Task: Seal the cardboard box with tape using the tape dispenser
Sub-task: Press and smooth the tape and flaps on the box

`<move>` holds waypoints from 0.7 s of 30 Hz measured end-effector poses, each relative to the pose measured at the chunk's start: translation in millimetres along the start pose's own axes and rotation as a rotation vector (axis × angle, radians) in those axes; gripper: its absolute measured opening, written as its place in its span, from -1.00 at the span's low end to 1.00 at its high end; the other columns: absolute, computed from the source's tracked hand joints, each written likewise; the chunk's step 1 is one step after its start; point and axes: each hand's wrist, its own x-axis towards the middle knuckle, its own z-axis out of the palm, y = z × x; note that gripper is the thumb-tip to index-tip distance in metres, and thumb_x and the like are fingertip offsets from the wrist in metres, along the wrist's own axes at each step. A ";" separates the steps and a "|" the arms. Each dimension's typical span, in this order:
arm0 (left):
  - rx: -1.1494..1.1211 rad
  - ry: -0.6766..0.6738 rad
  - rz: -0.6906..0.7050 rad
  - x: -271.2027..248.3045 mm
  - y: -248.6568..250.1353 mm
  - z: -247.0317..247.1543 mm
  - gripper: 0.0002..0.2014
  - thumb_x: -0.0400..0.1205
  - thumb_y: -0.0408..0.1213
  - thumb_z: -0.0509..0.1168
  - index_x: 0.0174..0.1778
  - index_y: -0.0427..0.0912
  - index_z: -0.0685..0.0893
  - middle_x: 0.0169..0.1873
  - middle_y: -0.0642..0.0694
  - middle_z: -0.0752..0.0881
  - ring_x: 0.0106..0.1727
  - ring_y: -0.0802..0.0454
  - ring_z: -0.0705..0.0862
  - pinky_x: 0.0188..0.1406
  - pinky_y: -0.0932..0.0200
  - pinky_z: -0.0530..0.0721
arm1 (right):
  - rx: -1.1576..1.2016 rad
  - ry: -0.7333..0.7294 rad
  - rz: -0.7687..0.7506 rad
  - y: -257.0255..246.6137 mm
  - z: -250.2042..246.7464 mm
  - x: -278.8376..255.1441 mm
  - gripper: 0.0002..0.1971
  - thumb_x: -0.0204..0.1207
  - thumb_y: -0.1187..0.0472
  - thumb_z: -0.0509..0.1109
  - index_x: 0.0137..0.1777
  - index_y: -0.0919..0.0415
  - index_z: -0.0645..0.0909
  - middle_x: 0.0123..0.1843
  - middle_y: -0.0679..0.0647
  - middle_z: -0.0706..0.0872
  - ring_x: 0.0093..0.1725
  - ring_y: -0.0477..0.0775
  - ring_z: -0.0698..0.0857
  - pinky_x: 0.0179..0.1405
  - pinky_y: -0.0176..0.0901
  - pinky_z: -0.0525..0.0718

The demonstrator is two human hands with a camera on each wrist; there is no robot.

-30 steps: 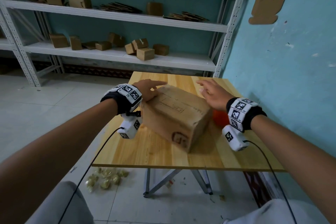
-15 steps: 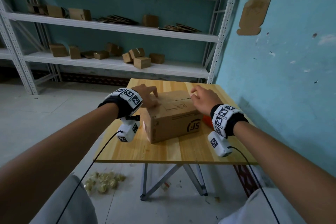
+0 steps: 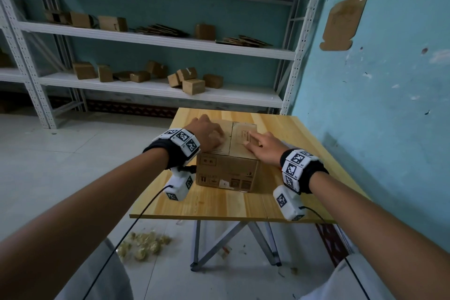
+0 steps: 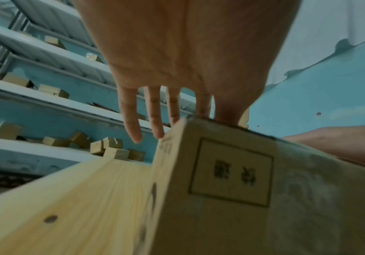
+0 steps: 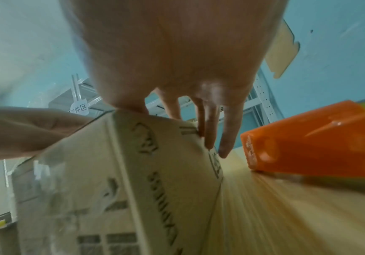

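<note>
A brown cardboard box stands on the wooden table, a printed end face toward me and the flaps' seam running away along its top. My left hand lies flat on the left flap and my right hand flat on the right flap, fingers straight. In the left wrist view the left hand's fingers reach past the box's top corner. The right wrist view has the box under the right hand's fingers and the orange tape dispenser on the table just right of it. The head view does not show the dispenser.
White metal shelves with several small cardboard boxes stand behind the table. A blue wall runs close along the table's right side. Crumpled yellowish scraps lie on the floor under the table's front left corner.
The box has turned from a diagonal pose to square with an end face toward me. Both hands have come from its sides to lie flat on the top flaps.
</note>
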 end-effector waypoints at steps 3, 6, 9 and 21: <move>-0.004 0.013 0.081 2.5 -0.3 7.9 -0.65 0.69 -0.01 0.16 0.38 0.07 0.60 0.50 -0.05 0.41 0.47 -0.14 0.35 0.51 -0.08 0.26 | -0.053 0.202 -0.110 -8.5 2.1 -0.2 -0.59 0.69 -0.02 0.27 0.48 0.07 0.55 0.50 0.16 0.40 0.51 0.20 0.38 0.50 0.07 0.40; -0.047 0.044 0.112 4.8 -2.3 12.8 -0.62 0.69 -0.04 0.18 0.41 0.00 0.59 0.52 -0.01 0.46 0.51 -0.08 0.37 0.53 -0.05 0.29 | -0.090 0.287 -0.262 -23.2 0.9 -2.5 -0.77 0.65 0.14 0.35 0.24 0.13 0.72 0.34 0.06 0.62 0.35 0.10 0.54 0.34 -0.05 0.49; -0.130 0.041 0.064 2.1 -1.7 19.0 -0.56 0.69 0.00 0.18 0.50 0.02 0.49 0.46 -0.01 0.54 0.41 -0.07 0.52 0.39 0.04 0.46 | -0.014 0.272 -0.252 -32.0 4.2 -5.2 -0.74 0.62 0.01 0.38 0.10 0.15 0.77 0.12 0.03 0.76 0.13 0.08 0.67 0.16 -0.07 0.62; -0.186 -0.102 0.128 -3.6 -5.3 28.5 -0.47 0.74 -0.05 0.07 0.65 -0.06 0.20 0.68 -0.07 0.06 0.69 -0.07 -0.07 0.65 -0.09 -0.05 | -0.014 0.169 -0.282 -23.2 16.5 -20.1 -0.40 0.70 -0.18 0.17 0.58 0.21 0.45 0.63 0.12 0.44 0.63 0.05 0.35 0.57 -0.18 0.20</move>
